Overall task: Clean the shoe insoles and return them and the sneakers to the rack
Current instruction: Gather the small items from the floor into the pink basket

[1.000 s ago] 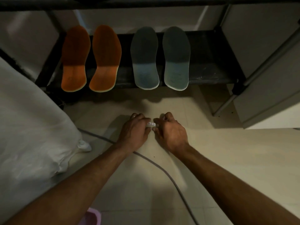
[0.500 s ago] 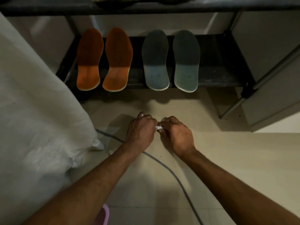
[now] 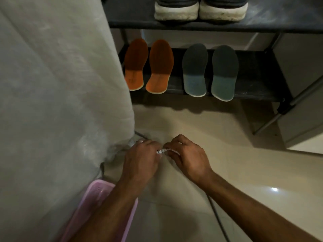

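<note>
Two orange insoles [image 3: 148, 67] and two grey insoles [image 3: 209, 72] lie side by side on the lower shelf of the black rack [image 3: 258, 84]. A pair of dark sneakers with white soles [image 3: 201, 13] stands on the shelf above. Low over the tiled floor, my left hand [image 3: 141, 159] and my right hand [image 3: 188, 156] meet and together pinch a small white printed scrap [image 3: 161, 151] between their fingertips. Most of the scrap is hidden by my fingers.
A large white fabric bag [image 3: 57, 102] fills the left side, against the rack. A pink plastic basket [image 3: 97, 206] sits under my left forearm. A grey cable [image 3: 218, 220] runs across the floor. A grey cabinet [image 3: 304, 102] stands at right.
The view has tilted up and shifted left, bringing the sneakers on the upper shelf and the pink basket into sight. My hands stay together on the small white scrap.
</note>
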